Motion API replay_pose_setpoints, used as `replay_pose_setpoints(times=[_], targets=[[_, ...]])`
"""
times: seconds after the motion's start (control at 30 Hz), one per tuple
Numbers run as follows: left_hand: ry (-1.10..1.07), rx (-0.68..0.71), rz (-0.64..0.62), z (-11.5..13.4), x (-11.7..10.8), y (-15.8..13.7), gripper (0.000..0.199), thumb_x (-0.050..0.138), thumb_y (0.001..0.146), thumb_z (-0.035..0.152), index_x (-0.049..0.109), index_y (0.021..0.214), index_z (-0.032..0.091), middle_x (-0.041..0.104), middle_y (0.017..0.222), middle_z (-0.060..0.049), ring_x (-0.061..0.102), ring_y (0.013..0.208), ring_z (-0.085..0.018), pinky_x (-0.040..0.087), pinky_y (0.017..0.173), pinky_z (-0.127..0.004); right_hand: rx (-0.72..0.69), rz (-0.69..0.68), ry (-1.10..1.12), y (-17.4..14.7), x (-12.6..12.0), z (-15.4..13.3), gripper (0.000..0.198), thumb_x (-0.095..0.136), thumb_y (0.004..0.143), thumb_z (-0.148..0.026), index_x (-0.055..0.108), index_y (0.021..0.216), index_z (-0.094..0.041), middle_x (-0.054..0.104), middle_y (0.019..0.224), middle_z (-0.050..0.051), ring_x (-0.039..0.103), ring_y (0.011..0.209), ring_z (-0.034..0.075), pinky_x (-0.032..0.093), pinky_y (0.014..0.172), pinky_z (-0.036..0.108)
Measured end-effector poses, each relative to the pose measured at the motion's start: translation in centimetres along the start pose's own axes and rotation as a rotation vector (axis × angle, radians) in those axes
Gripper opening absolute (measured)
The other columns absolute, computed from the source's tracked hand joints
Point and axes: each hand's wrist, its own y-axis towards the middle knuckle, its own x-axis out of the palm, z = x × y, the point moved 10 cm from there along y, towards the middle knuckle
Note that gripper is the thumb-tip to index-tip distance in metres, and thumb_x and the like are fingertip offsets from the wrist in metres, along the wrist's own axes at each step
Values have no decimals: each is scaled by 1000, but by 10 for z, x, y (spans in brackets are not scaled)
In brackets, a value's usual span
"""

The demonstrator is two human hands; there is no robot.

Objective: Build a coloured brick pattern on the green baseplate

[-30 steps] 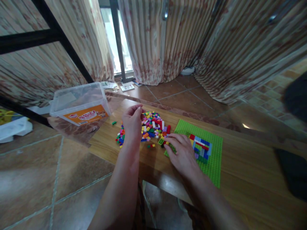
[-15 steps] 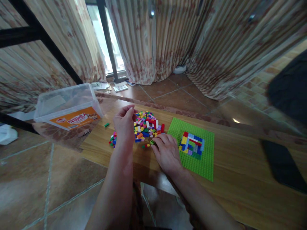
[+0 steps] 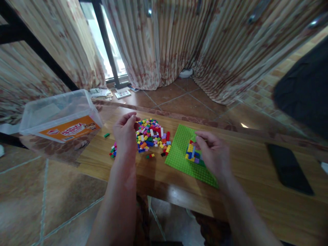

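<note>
My left hand hovers at the left side of a heap of small toy bricks. Its thumb and fingers are pressed together, and whatever is between them is hidden. My right hand is over the green baseplate, fingertips closed in a pinch by the far edge of a block of colourful bricks built on it. A tiny piece seems to be in that pinch, too small to make out. The hand covers the right part of the built bricks.
A clear plastic tub with an orange label stands left of the heap. One green brick lies apart, and a few loose bricks lie in front of the heap. A dark phone-like slab rests on the wooden table's right side.
My right hand has moved right, from the loose bricks in front of the heap to above the baseplate. My left hand stays by the heap. The baseplate has turned slightly.
</note>
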Motion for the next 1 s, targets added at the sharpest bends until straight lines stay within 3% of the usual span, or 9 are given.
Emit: replay_pose_setpoints(times=[0.1, 0.2, 0.43, 0.57, 0.8, 1.0], targets=[[-4, -11, -9, -2, 2, -1, 12, 68, 66, 25, 68, 75, 17, 62, 62, 2, 49, 48, -5, 37, 47, -17, 98, 80, 69, 10, -31, 15, 26, 67, 78, -40, 71, 94, -20, 73, 86, 5, 70, 65, 18, 57, 56, 30], [11, -14, -12, -3, 4, -1, 12, 68, 67, 26, 67, 75, 17, 63, 63, 2, 48, 47, -5, 37, 47, -18, 130, 98, 112, 14, -47, 23, 27, 70, 74, -40, 71, 92, -19, 72, 86, 5, 70, 65, 17, 57, 54, 28], [7, -5, -47, -6, 9, -1, 15, 69, 64, 26, 68, 76, 16, 62, 62, 2, 47, 46, -5, 37, 46, -17, 180, -113, 100, 12, -32, 30, 39, 80, 64, -38, 72, 98, -18, 73, 84, 3, 68, 67, 17, 57, 61, 30], [3, -13, -44, -5, 10, -2, 14, 69, 64, 25, 67, 75, 16, 62, 61, 2, 47, 46, -4, 37, 46, -16, 155, -124, 61, 14, -39, 32, 44, 82, 62, -38, 71, 99, -18, 73, 77, 3, 67, 66, 18, 55, 60, 31], [13, -19, -34, -4, 10, -3, 14, 67, 63, 23, 68, 75, 16, 61, 59, 2, 47, 46, -5, 37, 46, -16, 152, -86, -25, 18, -57, 39, 41, 81, 63, -39, 73, 98, -20, 74, 82, 4, 67, 73, 19, 55, 68, 34], [16, -21, -48, -6, 12, -3, 14, 67, 64, 24, 68, 75, 16, 62, 62, 1, 48, 47, -5, 37, 47, -17, 185, -222, -164, 8, -57, 36, 34, 76, 68, -37, 74, 98, -23, 75, 81, 3, 68, 73, 20, 55, 69, 35]])
